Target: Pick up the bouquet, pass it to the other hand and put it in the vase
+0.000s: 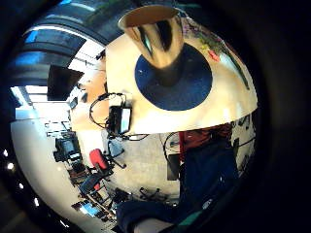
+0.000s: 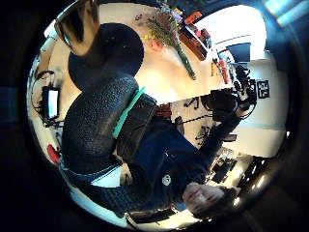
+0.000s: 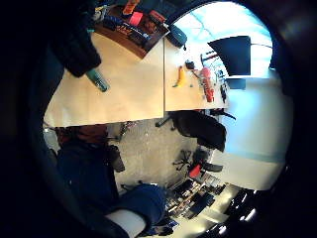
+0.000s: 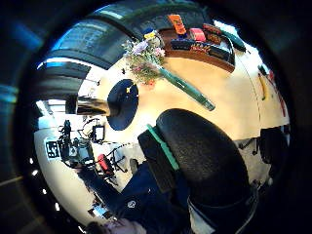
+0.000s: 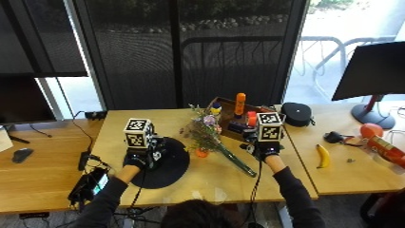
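While bouquet [image 5: 212,137] lies between, left hand [image 5: 142,154], right hand [image 5: 265,148] hover, fingers' state unclear.

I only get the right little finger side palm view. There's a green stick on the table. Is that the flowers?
Observer: Yes, that is the stem end of the bouquet. Its blooms lie further along the table, next to a black round mat.
Operator: Where's the vase?
Observer: The vase stands upright on that mat, right by the left hand.
Operator: Is anybody holding the flowers?
Observer: No. The bouquet lies free on the table, and the right hand is beside its stems, apart from them.
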`<move>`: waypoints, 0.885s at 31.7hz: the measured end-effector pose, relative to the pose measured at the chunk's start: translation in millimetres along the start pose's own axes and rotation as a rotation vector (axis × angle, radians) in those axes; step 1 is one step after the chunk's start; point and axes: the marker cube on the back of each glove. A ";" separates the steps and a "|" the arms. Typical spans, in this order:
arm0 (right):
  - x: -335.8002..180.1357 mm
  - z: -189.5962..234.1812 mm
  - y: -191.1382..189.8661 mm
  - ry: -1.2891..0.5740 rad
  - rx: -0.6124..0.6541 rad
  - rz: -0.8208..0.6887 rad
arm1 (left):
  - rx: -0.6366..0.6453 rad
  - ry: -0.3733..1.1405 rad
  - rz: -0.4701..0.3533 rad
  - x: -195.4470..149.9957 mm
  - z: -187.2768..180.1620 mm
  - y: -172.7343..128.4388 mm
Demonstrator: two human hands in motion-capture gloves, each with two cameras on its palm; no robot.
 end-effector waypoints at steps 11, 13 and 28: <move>-17.8 -13.3 -4.4 0.009 0.012 -0.034 | 0.003 0.001 -0.023 -9.4 -2.8 7.1; -21.1 -17.2 -4.5 -0.005 0.018 -0.039 | 0.012 0.011 -0.015 -8.2 -3.9 7.1; -7.2 -25.6 -23.7 -0.135 -0.043 0.100 | 0.044 -0.006 0.029 4.1 -5.8 24.3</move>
